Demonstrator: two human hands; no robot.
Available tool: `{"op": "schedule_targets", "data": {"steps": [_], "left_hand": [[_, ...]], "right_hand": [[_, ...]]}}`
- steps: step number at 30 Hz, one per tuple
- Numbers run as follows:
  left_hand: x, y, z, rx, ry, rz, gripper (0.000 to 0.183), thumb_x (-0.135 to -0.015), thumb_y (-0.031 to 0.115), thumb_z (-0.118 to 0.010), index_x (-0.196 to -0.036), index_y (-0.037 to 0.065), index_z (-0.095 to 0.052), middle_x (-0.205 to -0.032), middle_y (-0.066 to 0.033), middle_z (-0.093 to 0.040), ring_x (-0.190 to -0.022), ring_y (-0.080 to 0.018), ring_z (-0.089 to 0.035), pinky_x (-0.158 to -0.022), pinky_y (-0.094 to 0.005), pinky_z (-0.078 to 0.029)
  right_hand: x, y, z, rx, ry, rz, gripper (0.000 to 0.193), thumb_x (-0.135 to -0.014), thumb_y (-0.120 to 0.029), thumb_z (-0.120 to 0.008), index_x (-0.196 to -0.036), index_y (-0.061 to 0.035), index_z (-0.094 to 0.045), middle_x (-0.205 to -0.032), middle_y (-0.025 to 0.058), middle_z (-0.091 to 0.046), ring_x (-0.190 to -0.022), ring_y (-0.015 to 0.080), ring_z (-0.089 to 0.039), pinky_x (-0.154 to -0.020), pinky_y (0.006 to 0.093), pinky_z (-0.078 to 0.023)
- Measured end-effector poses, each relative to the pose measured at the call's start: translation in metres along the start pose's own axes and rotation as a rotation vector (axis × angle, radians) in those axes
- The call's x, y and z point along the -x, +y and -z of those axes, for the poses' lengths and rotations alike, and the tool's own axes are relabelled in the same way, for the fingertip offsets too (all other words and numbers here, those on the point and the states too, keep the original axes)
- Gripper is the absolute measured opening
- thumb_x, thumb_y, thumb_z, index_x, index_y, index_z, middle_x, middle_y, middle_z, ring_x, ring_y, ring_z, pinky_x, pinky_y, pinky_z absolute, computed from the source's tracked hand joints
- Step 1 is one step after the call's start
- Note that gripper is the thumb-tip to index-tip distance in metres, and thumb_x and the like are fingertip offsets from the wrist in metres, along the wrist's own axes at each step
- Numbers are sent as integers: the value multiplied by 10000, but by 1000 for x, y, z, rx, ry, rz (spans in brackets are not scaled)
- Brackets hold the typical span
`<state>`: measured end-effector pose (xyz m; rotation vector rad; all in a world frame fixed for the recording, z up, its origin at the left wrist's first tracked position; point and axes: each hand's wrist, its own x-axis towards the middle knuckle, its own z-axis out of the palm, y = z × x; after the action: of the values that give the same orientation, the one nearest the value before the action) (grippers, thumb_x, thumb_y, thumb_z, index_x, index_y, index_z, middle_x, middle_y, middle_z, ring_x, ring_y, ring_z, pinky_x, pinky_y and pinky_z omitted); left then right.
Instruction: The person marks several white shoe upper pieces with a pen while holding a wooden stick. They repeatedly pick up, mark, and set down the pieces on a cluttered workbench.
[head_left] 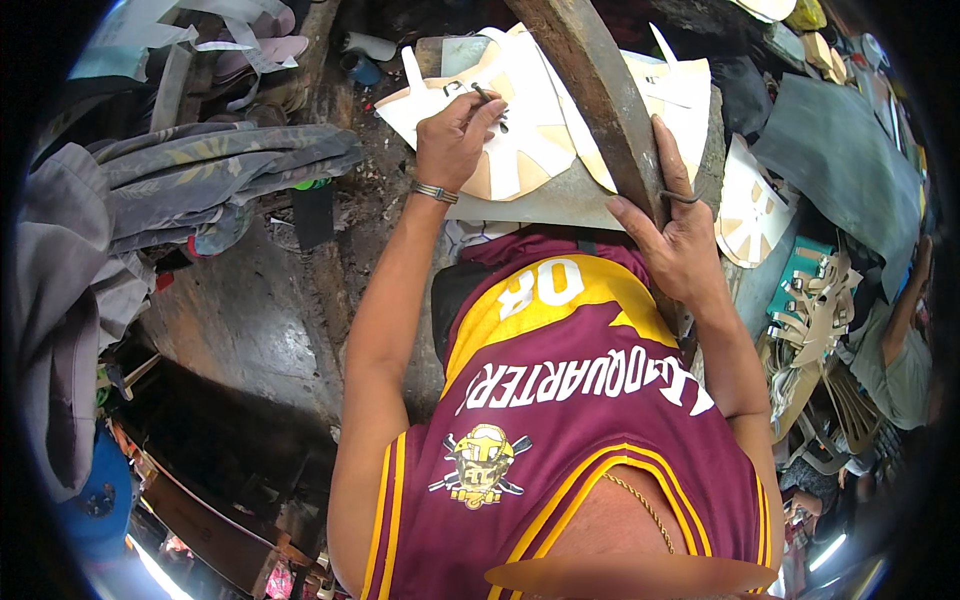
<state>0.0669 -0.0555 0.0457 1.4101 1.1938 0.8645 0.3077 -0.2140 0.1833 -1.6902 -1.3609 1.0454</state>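
Maroon jersey (560,400) w/ yellow trim sits nearest the cam, gold chain (643,502) at its neckline. L hand (462,138): thumb + index pinching a slim dark tool (481,92), stub poking out past the fingertips; can't tell if the dark bit just R of them is the same tool or a slot. Key relation, I'd judge: white fan-shaped piece (535,100) lies right under those fingertips, most of it spreading to their R, no clear long axis; L hand def. nearer. R hand (685,245): thumb and index spread, one each side of a dark curved bar (600,90); other fingers mostly hidden, can't tell if they grip anything. Bar's long axis runs from top ctr. down twd R hand, btwn the fan piece and a 2nd white piece (688,110). Grey board (530,207) beneath. Further R: smaller white-tan cutout (748,205), grey-green sheet (840,165), tan strappy cutouts (820,300), co-worker's arm (908,300). Far L: grey patterned cloth (240,170).
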Motion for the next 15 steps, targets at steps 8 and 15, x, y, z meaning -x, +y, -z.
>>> {"op": "schedule_targets", "data": {"steps": [8, 15], "left_hand": [[-3, -6, -4, -16, 20, -59, 260, -1064, 231, -775, -1177, 0, -819, -983, -108, -853, -863, -126, -815, -720, -292, -678], [-3, -11, -4, -49, 19, -112, 253, -1056, 225, -784, -1157, -4, -817, -930, -107, -845, -815, -127, -809, -689, -288, -657]], "right_hand": [[1, 1, 0, 54, -14, 2, 918, -1031, -114, -792, -1787, -226, -284, -1425, 155, -721, -1138, 194, -700, -1012, 362, -579], [0, 2, -1, 102, -44, -27, 932, -1022, -116, -798, -1788, -247, -284, -1478, 163, -696, -1222, 217, -688, -1082, 383, -551]]}}
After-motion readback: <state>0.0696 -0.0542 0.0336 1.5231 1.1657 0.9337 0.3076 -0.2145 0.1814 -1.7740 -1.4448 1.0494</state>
